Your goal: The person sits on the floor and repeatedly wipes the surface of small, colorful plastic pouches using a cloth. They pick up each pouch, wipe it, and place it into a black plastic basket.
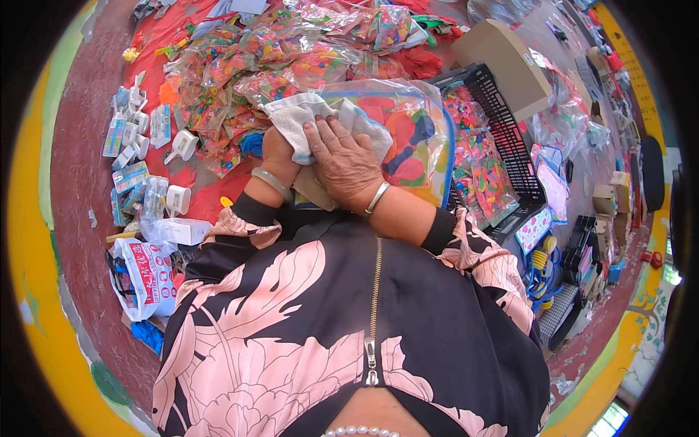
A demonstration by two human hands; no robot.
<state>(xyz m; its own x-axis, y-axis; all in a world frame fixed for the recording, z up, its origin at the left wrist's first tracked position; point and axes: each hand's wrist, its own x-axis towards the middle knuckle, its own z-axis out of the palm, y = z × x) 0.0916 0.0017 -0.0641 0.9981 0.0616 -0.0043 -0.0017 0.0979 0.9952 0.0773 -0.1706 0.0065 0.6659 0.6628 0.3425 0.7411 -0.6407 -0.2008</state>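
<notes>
Right hand flat over white cloth, fingers spread, pressing it; left hand beneath, clutching cloth. Cloth rests on big clear bag of balloons. Black crate just right; small packets left.

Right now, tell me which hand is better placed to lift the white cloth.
Probably the left hand: it seems to clutch the white cloth from beneath. The right hand only lies flat on top, fingers spread.
</notes>
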